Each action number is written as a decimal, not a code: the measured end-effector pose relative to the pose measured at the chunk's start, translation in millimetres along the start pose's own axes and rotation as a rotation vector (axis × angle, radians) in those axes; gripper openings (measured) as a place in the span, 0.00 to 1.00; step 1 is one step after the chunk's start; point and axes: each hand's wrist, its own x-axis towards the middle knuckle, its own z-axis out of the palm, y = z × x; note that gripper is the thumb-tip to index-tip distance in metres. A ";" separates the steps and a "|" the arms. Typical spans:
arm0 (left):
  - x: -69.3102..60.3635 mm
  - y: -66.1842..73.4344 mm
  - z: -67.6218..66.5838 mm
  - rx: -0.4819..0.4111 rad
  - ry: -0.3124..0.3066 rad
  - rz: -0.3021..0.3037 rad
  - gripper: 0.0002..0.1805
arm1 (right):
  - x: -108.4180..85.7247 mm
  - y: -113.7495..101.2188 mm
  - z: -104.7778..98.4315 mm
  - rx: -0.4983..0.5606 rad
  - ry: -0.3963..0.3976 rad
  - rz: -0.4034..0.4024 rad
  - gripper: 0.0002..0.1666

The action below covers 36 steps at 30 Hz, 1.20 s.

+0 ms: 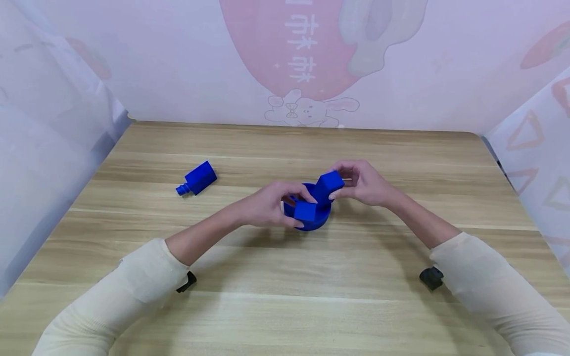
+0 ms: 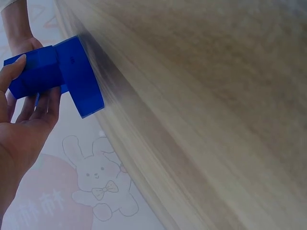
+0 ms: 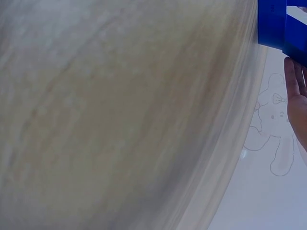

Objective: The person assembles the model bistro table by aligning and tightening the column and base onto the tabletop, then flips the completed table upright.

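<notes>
A round blue holder [image 1: 321, 217] stands on the table with two blue blocks at it. My left hand [image 1: 271, 203] pinches the nearer block [image 1: 305, 211] between thumb and fingers. The farther block [image 1: 330, 182] tilts over the holder's right side, gripped by my right hand [image 1: 362, 184]. In the left wrist view, the left hand [image 2: 24, 139] curls round a block [image 2: 36, 72] against the holder [image 2: 81, 79]. The right wrist view shows part of the right hand [image 3: 298, 105] below a block [image 3: 296, 38] and the holder [image 3: 272, 24]. The lower ends of both blocks are hidden.
A blue block-shaped piece with a narrow ridged neck [image 1: 200, 178] lies on the wooden table [image 1: 276, 311], to the left and farther back. A patterned cloth [image 1: 178, 64] hangs behind the table. Small black objects show beside the left sleeve [image 1: 187, 283] and right sleeve [image 1: 431, 278].
</notes>
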 end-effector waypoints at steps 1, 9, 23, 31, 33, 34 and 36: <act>0.3 0.1 -0.4 0.000 -0.004 -0.001 0.23 | -0.1 0.2 -0.1 -0.002 0.000 -0.003 0.23; 1.9 -1.8 -1.7 0.020 -0.026 -0.018 0.23 | -0.2 0.4 -0.5 -0.021 -0.001 -0.013 0.22; 4.3 -3.2 -5.7 -0.032 -0.060 0.019 0.22 | -0.5 2.3 -1.3 -0.046 0.010 -0.017 0.22; 5.6 -7.5 -6.0 -0.059 -0.068 0.013 0.22 | 0.5 2.8 -1.3 -0.062 0.011 -0.012 0.22; 6.0 -7.8 -6.0 -0.067 -0.069 0.007 0.22 | 0.5 2.3 -1.1 -0.061 0.012 -0.011 0.22; 6.1 -7.9 -5.9 -0.071 -0.070 0.003 0.22 | 0.3 2.0 -1.0 -0.060 0.013 -0.011 0.22; 6.4 -8.1 -5.5 -0.076 -0.069 -0.002 0.22 | -0.2 1.8 -0.7 -0.061 0.014 -0.009 0.22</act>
